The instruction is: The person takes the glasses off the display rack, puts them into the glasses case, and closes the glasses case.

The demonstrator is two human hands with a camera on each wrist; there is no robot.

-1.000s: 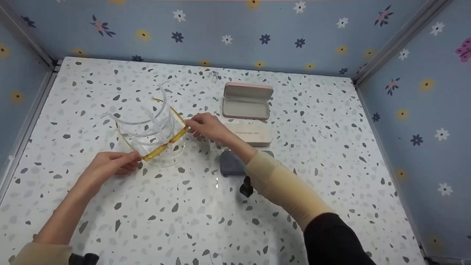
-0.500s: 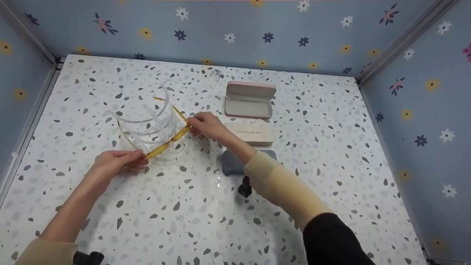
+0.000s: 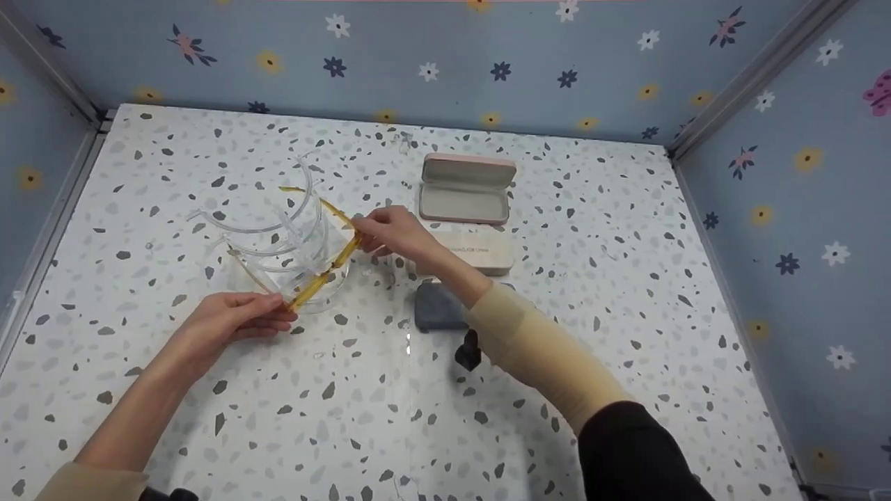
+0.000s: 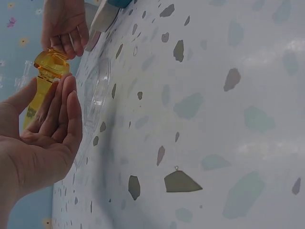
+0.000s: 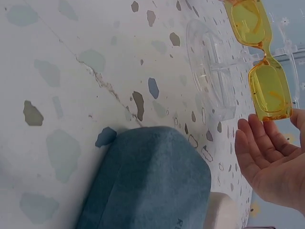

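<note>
Both hands, left hand [image 3: 233,316] and right hand [image 3: 390,233], pinch the ends of the yellow glasses [image 3: 324,268], just in front of the clear stand [image 3: 268,240].

So there was one pair of yellow glasses [image 3: 324,268], one clear stand [image 3: 278,240], three glasses cases: one open [image 3: 465,189], one beige [image 3: 473,252], one grey [image 3: 437,309]. Two hands.

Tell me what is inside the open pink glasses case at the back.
The open pink case shows only its pale lining; nothing lies in the tray. The yellow glasses are held by the left hand and right hand at the clear stand.
</note>
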